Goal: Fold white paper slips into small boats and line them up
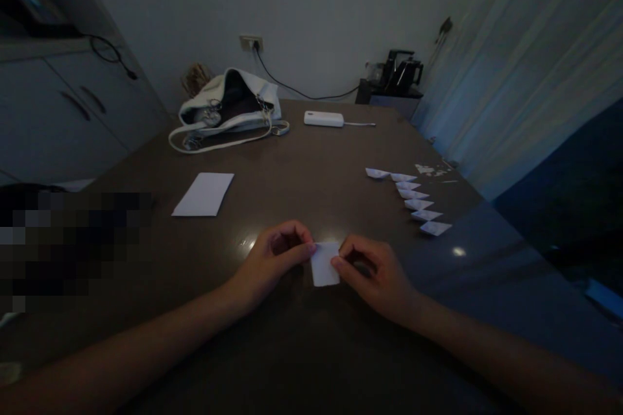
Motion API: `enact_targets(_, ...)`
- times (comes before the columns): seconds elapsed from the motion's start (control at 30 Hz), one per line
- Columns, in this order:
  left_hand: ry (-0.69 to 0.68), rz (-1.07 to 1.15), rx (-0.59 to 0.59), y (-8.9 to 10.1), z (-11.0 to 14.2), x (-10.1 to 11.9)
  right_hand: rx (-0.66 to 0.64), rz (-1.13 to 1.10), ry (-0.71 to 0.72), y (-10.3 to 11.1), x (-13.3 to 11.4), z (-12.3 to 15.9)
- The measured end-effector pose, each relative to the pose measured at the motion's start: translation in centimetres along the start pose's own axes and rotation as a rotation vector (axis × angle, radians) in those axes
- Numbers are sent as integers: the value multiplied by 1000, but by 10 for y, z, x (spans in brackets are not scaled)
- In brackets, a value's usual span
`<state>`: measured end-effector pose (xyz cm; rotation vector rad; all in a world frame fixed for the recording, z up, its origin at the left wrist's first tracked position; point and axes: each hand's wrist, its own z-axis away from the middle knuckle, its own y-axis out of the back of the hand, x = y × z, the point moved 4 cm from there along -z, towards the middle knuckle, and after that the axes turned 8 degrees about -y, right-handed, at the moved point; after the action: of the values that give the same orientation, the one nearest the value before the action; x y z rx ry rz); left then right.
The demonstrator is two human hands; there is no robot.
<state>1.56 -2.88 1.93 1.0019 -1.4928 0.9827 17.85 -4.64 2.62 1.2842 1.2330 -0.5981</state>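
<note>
A small white rectangular piece of paper [324,266] is held between my two hands, over the near middle of the table. My left hand [280,253] pinches its upper left corner between thumb and fingertips. On the right edge, my right hand [377,272] grips it with thumb and forefinger. To the right, several small folded paper boats [416,204] stand in a slanting row. A larger stack of white paper sheets [204,194] lies flat to the left of my hands.
A white handbag [233,110] sits at the back left of the brown table [302,165]. Near the far edge lies a white power bank [324,119] with a short cable. Scraps of paper [431,170] are scattered at the right edge, by the curtain [525,65].
</note>
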Motion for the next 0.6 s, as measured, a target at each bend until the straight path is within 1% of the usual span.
enact_targets(0.07,5,-22,-34,-1,-1,-1,-32,-37,-54,-1,2,-1)
enact_targets(0.13,-2,-88,-95,-4,-1,0,-19,-108,-121,0,5,-2)
enact_targets(0.23,-38,-288,-202,-8,0,3,-12,-210,-187,2,9,-3)
enact_targets(0.33,-70,-448,-224,-7,3,4,-50,-285,-235,-1,11,-3)
enact_targets(0.4,-75,-472,-231,-7,4,5,-83,-336,-267,-4,13,-3)
enact_targets(0.47,-61,-452,-265,-9,5,5,-113,-368,-283,-5,14,-4)
enact_targets(0.53,-28,-414,-331,-13,6,4,-132,-357,-275,-5,13,-5)
enact_targets(0.6,17,-370,-415,-17,9,2,-149,-278,-244,-4,11,-6)
